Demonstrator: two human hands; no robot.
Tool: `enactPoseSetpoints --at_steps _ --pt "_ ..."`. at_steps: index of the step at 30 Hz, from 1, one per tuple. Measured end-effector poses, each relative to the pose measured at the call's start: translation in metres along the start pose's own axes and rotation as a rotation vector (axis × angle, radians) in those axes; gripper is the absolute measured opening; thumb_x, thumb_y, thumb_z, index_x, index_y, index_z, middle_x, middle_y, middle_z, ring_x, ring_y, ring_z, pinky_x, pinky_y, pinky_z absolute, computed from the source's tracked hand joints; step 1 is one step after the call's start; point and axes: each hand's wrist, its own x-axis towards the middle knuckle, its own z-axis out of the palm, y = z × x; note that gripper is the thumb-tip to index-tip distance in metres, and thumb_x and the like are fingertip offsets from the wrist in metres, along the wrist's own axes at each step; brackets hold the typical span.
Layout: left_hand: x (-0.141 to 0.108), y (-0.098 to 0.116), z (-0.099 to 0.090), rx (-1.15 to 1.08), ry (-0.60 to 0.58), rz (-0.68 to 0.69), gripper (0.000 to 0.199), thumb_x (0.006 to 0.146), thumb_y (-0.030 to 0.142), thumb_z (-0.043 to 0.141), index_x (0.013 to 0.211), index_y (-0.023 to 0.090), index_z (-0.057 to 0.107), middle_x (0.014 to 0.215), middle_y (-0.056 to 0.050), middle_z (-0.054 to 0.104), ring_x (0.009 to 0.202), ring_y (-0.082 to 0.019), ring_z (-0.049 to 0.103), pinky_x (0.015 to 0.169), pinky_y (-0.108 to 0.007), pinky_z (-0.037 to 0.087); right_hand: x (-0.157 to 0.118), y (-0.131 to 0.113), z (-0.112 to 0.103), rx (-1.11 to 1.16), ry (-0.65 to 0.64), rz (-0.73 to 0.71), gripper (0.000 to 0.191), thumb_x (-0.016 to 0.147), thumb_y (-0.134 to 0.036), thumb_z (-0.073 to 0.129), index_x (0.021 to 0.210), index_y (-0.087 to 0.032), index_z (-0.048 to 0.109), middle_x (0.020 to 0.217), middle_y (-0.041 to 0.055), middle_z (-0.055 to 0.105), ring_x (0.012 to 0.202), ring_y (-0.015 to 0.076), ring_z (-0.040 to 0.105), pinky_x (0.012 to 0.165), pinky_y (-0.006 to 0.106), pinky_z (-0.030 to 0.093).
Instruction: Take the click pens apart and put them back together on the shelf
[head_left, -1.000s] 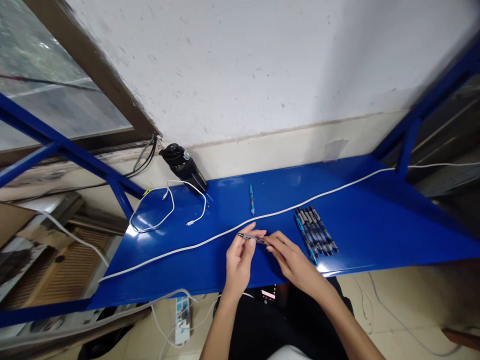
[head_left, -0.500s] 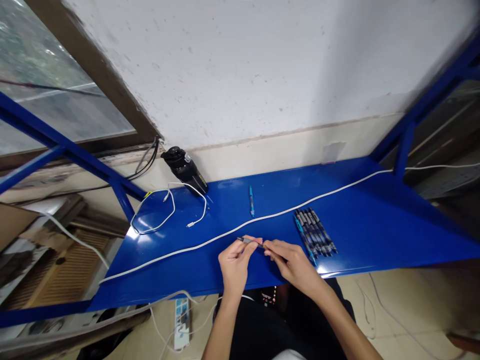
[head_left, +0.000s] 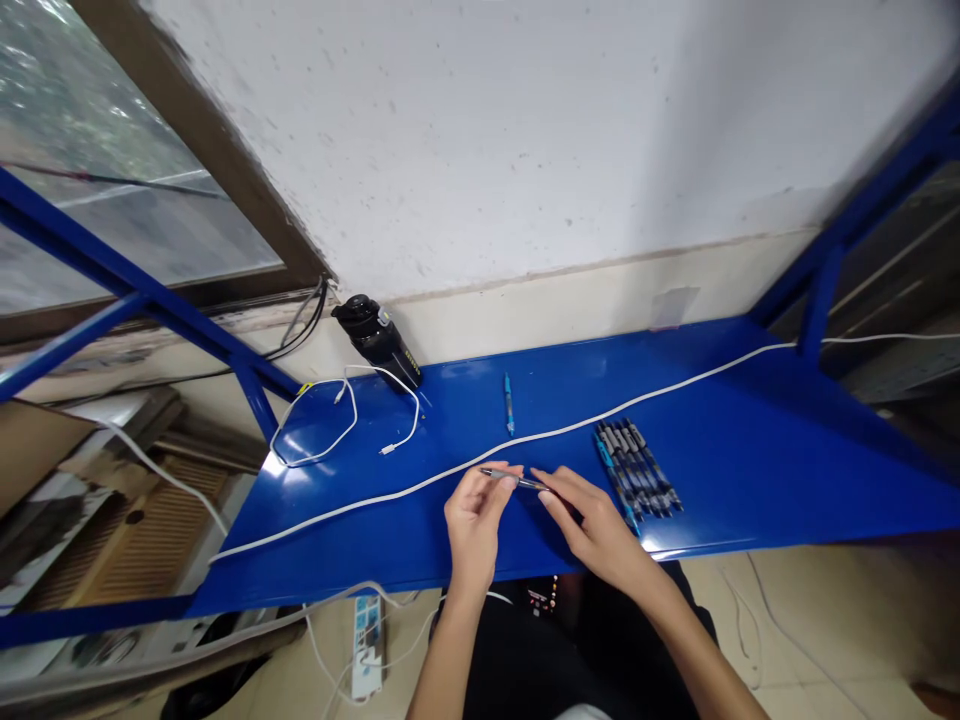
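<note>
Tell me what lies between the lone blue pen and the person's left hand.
The long white cable crosses the blue table between the lone pen and the left hand, as the head view shows.

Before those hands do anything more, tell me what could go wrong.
The gray-and-black pen is pinched in the left hand, so it might slip. The row of pens lies beside the right hand, by the front edge of the blue table; a nudge could push one off. The white cable passes just beyond both hands and could get snagged.
</note>
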Motion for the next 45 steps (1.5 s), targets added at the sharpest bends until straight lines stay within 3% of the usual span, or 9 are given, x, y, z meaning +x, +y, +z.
enactPoseSetpoints --at_steps 3,8,13,18,23,28,34,39,45 --pt "0.001 -0.001 0.001 0.017 0.046 -0.013 0.028 0.090 0.038 0.090 0.102 0.017 0.077 0.104 -0.012 0.086 0.103 -0.028 0.083 0.097 -0.038 0.062 0.000 0.004 0.001 -0.006 -0.020 -0.019 0.029 0.118 -0.031 0.046 0.134 -0.027 0.070 0.112 0.0076 0.072 0.104 0.0223 0.071 0.095 0.034 0.057" --pt "0.002 -0.002 0.003 0.063 0.045 -0.006 0.027 0.085 0.037 0.093 0.093 0.018 0.076 0.093 -0.009 0.085 0.091 -0.024 0.082 0.088 -0.033 0.061 -0.003 0.009 0.004 0.069 -0.021 0.008 0.014 0.117 -0.031 0.048 0.115 -0.025 0.060 0.110 0.0067 0.074 0.096 0.0207 0.074 0.088 0.032 0.059" --pt "0.002 -0.002 0.002 0.095 0.035 0.013 0.026 0.088 0.039 0.090 0.092 0.018 0.076 0.090 -0.007 0.083 0.086 -0.020 0.078 0.085 -0.029 0.059 -0.003 0.004 0.004 -0.042 -0.058 0.019 0.022 0.117 -0.035 0.048 0.131 -0.027 0.062 0.115 0.0081 0.074 0.108 0.0250 0.074 0.098 0.038 0.058" --pt "0.002 -0.005 0.002 0.117 -0.020 0.030 0.022 0.090 0.037 0.089 0.092 0.018 0.077 0.092 -0.007 0.083 0.091 -0.022 0.077 0.086 -0.031 0.059 -0.003 0.010 0.006 0.012 -0.001 0.007 0.015 0.117 -0.034 0.048 0.115 -0.026 0.060 0.105 0.0059 0.073 0.095 0.0231 0.074 0.085 0.034 0.058" --pt "0.002 -0.005 0.002 0.125 -0.019 0.046 0.023 0.091 0.038 0.088 0.092 0.018 0.076 0.091 -0.007 0.081 0.090 -0.022 0.077 0.087 -0.032 0.059 -0.003 0.010 0.006 -0.075 -0.023 -0.001 0.021 0.117 -0.036 0.048 0.128 -0.027 0.063 0.106 0.0067 0.074 0.100 0.0253 0.073 0.090 0.038 0.058" --pt "0.001 -0.002 0.004 0.124 -0.075 0.049 0.022 0.093 0.038 0.086 0.094 0.019 0.076 0.097 -0.008 0.083 0.096 -0.023 0.078 0.091 -0.034 0.058 -0.004 0.011 0.007 -0.059 0.029 -0.021 0.018 0.117 -0.035 0.048 0.116 -0.026 0.063 0.106 0.0078 0.073 0.096 0.0241 0.072 0.087 0.037 0.057" --pt "0.001 -0.002 0.003 0.120 -0.102 0.046 0.021 0.098 0.038 0.082 0.095 0.019 0.073 0.101 -0.010 0.084 0.099 -0.024 0.078 0.093 -0.036 0.058 -0.004 0.009 0.007 -0.152 0.031 -0.052 0.022 0.117 -0.033 0.048 0.128 -0.026 0.065 0.103 0.0080 0.074 0.097 0.0260 0.070 0.089 0.042 0.058" --pt "0.001 0.000 0.004 0.142 -0.136 0.053 0.020 0.097 0.037 0.082 0.094 0.019 0.074 0.101 -0.010 0.084 0.100 -0.026 0.079 0.095 -0.037 0.058 -0.002 0.011 0.008 -0.076 0.102 -0.070 0.015 0.116 -0.032 0.051 0.111 -0.026 0.063 0.106 0.0087 0.073 0.098 0.0254 0.071 0.086 0.040 0.059" --pt "0.001 -0.001 0.003 0.133 -0.106 0.054 0.024 0.097 0.041 0.083 0.095 0.019 0.075 0.099 -0.010 0.084 0.098 -0.025 0.078 0.092 -0.036 0.058 -0.003 0.009 0.009 -0.159 0.067 -0.103 0.022 0.116 -0.031 0.050 0.132 -0.028 0.064 0.113 0.0100 0.073 0.105 0.0275 0.071 0.094 0.044 0.058"
